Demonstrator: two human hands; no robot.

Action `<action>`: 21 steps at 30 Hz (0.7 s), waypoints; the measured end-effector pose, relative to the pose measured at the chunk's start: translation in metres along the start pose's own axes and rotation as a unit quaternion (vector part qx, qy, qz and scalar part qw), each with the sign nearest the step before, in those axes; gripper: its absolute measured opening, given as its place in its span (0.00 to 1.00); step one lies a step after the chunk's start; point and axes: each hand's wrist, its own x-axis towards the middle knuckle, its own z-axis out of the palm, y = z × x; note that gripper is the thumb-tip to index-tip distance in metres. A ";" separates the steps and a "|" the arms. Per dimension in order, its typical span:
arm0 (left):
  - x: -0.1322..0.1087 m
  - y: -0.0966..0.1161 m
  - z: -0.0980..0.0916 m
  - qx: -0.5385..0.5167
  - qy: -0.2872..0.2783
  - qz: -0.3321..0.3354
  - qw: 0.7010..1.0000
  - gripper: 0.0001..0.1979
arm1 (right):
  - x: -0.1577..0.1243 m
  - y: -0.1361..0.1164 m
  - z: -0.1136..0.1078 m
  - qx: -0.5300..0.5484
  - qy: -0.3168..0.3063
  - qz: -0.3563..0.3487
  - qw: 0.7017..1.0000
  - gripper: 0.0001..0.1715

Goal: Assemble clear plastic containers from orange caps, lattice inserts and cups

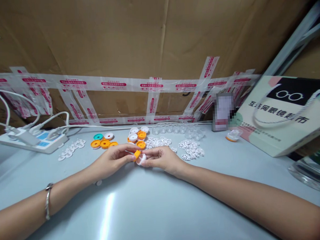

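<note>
Both hands meet at the middle of the pale table [142, 205]. My left hand [112, 160] pinches a small orange cap [136, 155] at its fingertips. My right hand [161, 158] pinches a small white round piece [141, 159] pressed against the orange cap. Just beyond the hands lie orange and white caps [138, 136] and a scatter of small white perforated discs [191, 149]. A silver bracelet [48, 201] is on my left wrist.
Orange, teal and white caps [104, 141] and more white discs [71, 149] lie to the left. A white power strip [30, 139] with cables sits far left. Clear small cups [181, 130], a blurred object [223, 112] and a paper bag [284, 118] stand right, against a taped cardboard wall [151, 46].
</note>
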 end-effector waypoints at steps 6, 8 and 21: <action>0.000 0.001 0.004 -0.011 -0.004 -0.003 1.000 0.13 | 0.000 0.001 -0.001 -0.017 -0.022 -0.018 0.999 0.23; 0.000 0.003 0.005 -0.009 0.000 -0.004 1.000 0.13 | 0.000 0.001 -0.001 -0.022 -0.022 -0.020 0.999 0.24; -0.005 0.000 0.013 0.040 0.038 -0.011 0.998 0.14 | 0.002 0.006 0.002 -0.007 0.024 0.008 1.000 0.36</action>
